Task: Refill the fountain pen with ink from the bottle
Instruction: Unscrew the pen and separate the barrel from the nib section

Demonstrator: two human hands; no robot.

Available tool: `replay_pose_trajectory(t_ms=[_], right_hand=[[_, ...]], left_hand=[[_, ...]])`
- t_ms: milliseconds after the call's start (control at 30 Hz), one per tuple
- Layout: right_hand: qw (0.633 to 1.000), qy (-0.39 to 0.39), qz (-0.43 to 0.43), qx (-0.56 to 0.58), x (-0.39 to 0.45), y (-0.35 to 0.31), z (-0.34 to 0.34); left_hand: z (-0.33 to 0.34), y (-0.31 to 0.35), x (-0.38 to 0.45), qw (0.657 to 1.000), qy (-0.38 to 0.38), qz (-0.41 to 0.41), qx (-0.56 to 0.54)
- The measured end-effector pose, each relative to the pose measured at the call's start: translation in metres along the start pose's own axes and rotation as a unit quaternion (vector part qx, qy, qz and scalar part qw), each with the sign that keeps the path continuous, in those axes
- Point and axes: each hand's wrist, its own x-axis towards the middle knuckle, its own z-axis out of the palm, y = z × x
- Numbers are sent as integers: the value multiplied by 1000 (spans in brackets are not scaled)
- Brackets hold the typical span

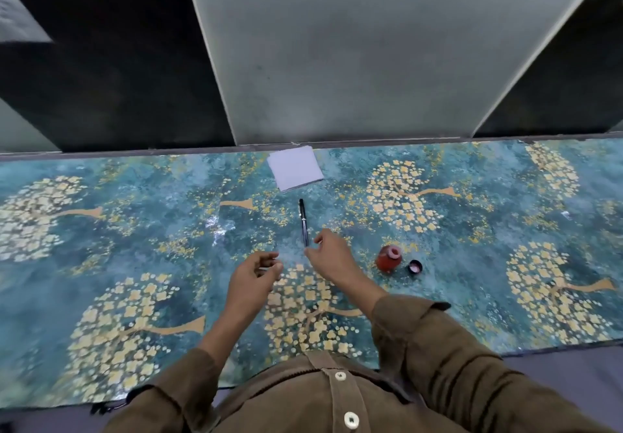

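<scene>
While the fountain pen (304, 223) lies flat near the middle of the worktop (101, 247), running from about 12 o'clock down to 6 o'clock, the right hand (328, 254) is at its near end. The thumb and forefinger of that hand are curled toward the pen's lower tip; whether they actually pinch it or only touch it cannot be told from this view. The left hand (254, 276) hovers just at 8 o'clock of the pen's near end, fingers loosely bent, holding nothing.

At 3 o'clock of the right hand stands the ink bottle (389, 258), a small red one, upright, with its mouth uncovered. Its black cap (415, 267) lies just beside it at 3 o'clock, turned so that the pale inside faces up; the two are apart, not touching.

At 12 o'clock of the pen, close to the far edge of the worktop, a small stack of white paper squares (296, 168) lies flat, slightly turned, clear of the pen's far end.

A blue-green cloth with yellow blossom trees covers the worktop. Brown corduroy sleeves (448, 358) and a buttoned shirt front fill the view at 6 o'clock.
</scene>
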Motion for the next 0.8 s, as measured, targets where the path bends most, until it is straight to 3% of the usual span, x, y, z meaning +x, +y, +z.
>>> replay_pose_trajectory(t_ms=[133,267,433,533,633,800], right_hand=[[995,19,9,-102,26,-15,17],[993,17,33,-109,27,-20,21],[986,-52,125,102,-14,-16,22],[973,-67,122,185,-51,-18,21],[971,-77,98,203,-80,-21,23],[973,-69,58,211,-104,-33,18]], left_hand=[[-25,-2,-5,1000,3,-3,-14],[-41,-7,-2,999,-10,-21,-26],[-39,-5,7,998,-43,-37,-22],[-28,4,13,996,-75,-53,-12],[-17,11,13,990,-115,-73,-22],[-3,27,7,988,-137,-35,-62]])
